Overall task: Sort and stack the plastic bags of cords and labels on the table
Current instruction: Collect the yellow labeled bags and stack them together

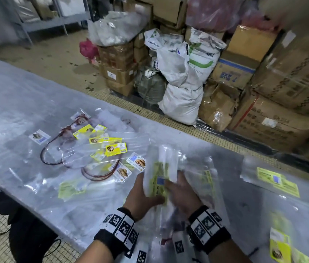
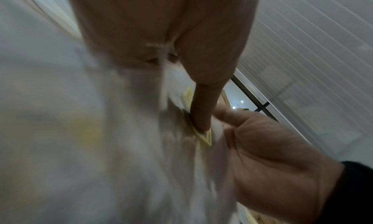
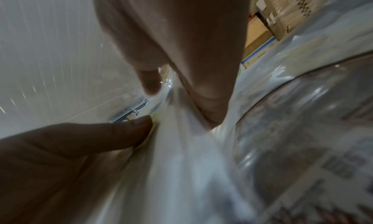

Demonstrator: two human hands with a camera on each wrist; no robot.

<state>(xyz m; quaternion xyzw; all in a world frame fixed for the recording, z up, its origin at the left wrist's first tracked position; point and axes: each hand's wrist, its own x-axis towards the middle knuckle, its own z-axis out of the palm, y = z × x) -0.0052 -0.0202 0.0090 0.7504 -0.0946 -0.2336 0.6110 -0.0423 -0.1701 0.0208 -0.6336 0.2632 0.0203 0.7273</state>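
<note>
From the head view, both hands hold a clear bag (image 1: 158,171) with a yellow label upright above the bench (image 1: 17,103). The left hand (image 1: 140,194) and right hand (image 1: 183,194) pinch it; only the left wrist view shows the thumb (image 2: 201,109) pressing the label (image 2: 206,137).

Saw both hands raised close together in front of me. Left hand (image 1: 140,194) sat palm toward the right, thumb pressed forward, fingers curled round a held bag (image 1: 159,171). Right hand (image 1: 183,194) faced it, fingers curled onto the same bag from the other side. Both forearms came in from the bottom edge, each wrist wearing a black band with black-and-white marker tiles.
</note>
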